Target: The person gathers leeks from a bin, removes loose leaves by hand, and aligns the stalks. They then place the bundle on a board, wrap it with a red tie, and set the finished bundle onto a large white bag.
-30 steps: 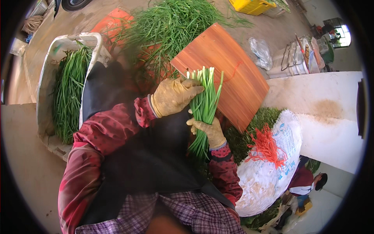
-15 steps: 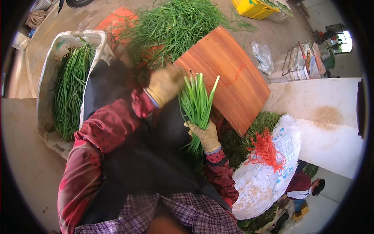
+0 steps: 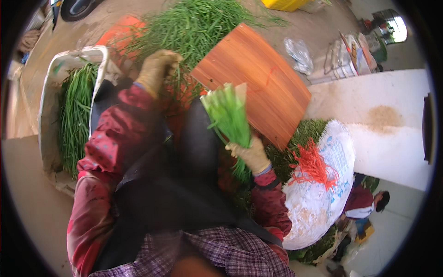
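A bunch of green chives [image 3: 227, 113] is gripped around its lower part in my gloved right hand [image 3: 251, 154]. Its pale cut ends point up and away, beside the wooden board [image 3: 254, 78]. My gloved left hand [image 3: 159, 71] is over the near left edge of a large loose heap of chives [image 3: 194, 30]. Motion blurs its fingers, and I cannot make out whether anything is between them. To the left, a dirty white crate [image 3: 44, 111] holds more long chives [image 3: 76, 120] lying lengthwise.
At the right lies a white woven sack [image 3: 314, 203] topped with red ties [image 3: 314, 166], beside darker green trimmings [image 3: 307, 134]. Orange sheeting [image 3: 121, 34] shows under the heap. Far off are a yellow crate [image 3: 284, 3] and clear plastic [image 3: 299, 55]. Another person [image 3: 362, 203] sits at lower right.
My left hand has moved left, away from the bunch and toward the heap's near edge. My right hand still holds the bunch, now slightly farther right. The view has shifted a little.
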A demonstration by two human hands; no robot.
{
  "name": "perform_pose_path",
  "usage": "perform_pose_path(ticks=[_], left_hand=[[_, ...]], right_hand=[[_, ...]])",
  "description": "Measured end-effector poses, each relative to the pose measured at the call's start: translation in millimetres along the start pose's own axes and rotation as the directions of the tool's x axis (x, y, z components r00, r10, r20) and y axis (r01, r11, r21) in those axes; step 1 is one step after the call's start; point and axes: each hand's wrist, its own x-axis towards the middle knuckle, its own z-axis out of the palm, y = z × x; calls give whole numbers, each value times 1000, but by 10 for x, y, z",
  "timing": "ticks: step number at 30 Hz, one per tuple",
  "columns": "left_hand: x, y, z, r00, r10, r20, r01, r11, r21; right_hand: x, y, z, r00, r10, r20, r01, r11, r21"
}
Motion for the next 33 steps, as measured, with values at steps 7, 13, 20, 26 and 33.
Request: perform_pose_path(ticks=[7, 13, 20, 26, 33], left_hand=[[-82, -493, -777, 975, -220, 23, 218, 975, 49], [-415, -857, -939, 923, -378, -64, 381, 923, 49], [-632, -930, -1031, 879, -445, -174, 463, 882, 83], [-548, -935, -990, 849, -485, -208, 509, 857, 81], [-489, -793, -369, 878, -479, -1, 476, 872, 115]], right_hand=[[565, -839, -1287, 994, 97, -48, -99, 993, -59], [1614, -58, -2193, 940, 293, 176, -221, 914, -341], [1902, -88, -1477, 891, 277, -360, -402, 114, -908], [1804, 202, -1490, 961, -45, -271, -219, 468, -856], [2120, 1291, -2294, 884, -446, -142, -248, -189, -950]])
